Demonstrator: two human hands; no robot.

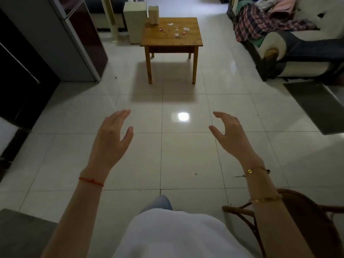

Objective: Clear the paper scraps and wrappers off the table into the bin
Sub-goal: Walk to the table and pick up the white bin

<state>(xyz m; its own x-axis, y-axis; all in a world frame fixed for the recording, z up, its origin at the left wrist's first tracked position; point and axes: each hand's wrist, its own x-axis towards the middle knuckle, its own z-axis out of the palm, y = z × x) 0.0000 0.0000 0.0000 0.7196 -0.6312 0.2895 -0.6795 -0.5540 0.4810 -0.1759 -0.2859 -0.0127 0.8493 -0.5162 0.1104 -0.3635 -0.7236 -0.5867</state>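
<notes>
A small wooden table (188, 39) stands far ahead on the tiled floor. Several white paper scraps (177, 35) and pink and red wrappers (184, 29) lie scattered on its top. A cream box-shaped container (153, 14) stands at the table's back left corner; a taller white one (134, 21) is on the floor beside it. I cannot tell which is the bin. My left hand (111, 138) and my right hand (230, 135) are held out over the floor, well short of the table, fingers relaxed, holding nothing.
A fridge (61, 38) and dark cabinet (20, 86) line the left side. A sofa (290, 43) piled with clothes is at the right, with a dark mat (316, 105) in front. A wicker chair (305, 224) stands by my right arm. Open tiled floor (167, 155) leads to the table.
</notes>
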